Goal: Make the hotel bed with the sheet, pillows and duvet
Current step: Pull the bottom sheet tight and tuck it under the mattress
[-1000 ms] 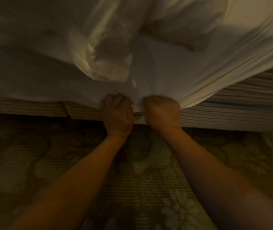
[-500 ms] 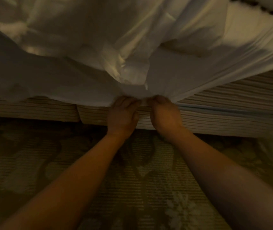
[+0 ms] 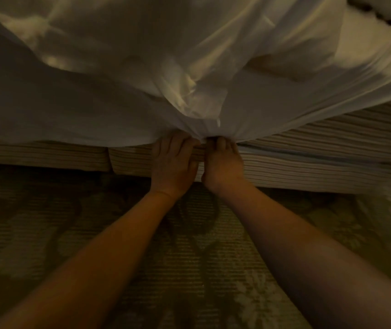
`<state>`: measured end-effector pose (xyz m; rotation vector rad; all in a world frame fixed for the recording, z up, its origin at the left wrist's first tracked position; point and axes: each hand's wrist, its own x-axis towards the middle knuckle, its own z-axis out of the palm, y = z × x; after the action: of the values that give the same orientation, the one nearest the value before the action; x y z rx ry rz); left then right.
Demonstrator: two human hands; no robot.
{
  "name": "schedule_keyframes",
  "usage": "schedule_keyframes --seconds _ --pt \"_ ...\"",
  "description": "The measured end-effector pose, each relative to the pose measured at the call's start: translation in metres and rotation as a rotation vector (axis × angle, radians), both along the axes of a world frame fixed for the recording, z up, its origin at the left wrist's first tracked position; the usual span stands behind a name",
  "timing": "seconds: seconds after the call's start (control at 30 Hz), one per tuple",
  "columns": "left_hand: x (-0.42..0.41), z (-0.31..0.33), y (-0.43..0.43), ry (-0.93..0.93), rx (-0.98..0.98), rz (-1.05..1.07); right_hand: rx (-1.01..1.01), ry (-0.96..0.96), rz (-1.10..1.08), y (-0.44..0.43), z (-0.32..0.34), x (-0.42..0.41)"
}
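The white sheet (image 3: 109,110) hangs rumpled over the side of the bed, its folds running down to one bunched point at its lower edge. My right hand (image 3: 224,162) has its fingers curled on that bunch and pinches it against the striped side of the bed (image 3: 313,167). Just to its left, my left hand (image 3: 173,162) lies flat on the bed's side with fairly straight fingers, the tips slipped under the sheet's hem. Both hands nearly touch. The room is dim, and the mattress top is hidden by the sheet.
A patterned floral carpet (image 3: 196,269) covers the floor below my arms. A vertical seam (image 3: 109,160) splits the striped bed side to the left of my hands. Brighter white bedding (image 3: 367,36) lies at the top right.
Both hands have slid up the bed's side to the sheet's hem. The left fist has flattened, with its fingers going under the sheet. More of the sheet billows above.
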<state>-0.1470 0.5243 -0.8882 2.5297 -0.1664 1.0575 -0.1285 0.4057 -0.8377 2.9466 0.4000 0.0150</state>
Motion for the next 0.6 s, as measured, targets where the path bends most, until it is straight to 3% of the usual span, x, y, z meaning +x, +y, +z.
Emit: schedule_keyframes --seconds 0.3,0.4,0.53,0.6 --pt "-0.005 -0.011 0.009 0.169 0.14 0.079 -0.022 0.076 -0.069 0.007 0.007 -0.001" --pt "-0.001 -0.006 0.01 0.316 0.174 0.074 -0.052 0.087 -0.061 0.01 0.014 -0.001" --pt "0.008 0.029 0.011 0.467 0.105 0.069 -0.059 0.153 -0.061 0.013 0.022 0.003" --pt "0.02 0.048 0.019 0.55 -0.026 0.058 -0.036 0.184 -0.075 0.014 0.025 0.004"
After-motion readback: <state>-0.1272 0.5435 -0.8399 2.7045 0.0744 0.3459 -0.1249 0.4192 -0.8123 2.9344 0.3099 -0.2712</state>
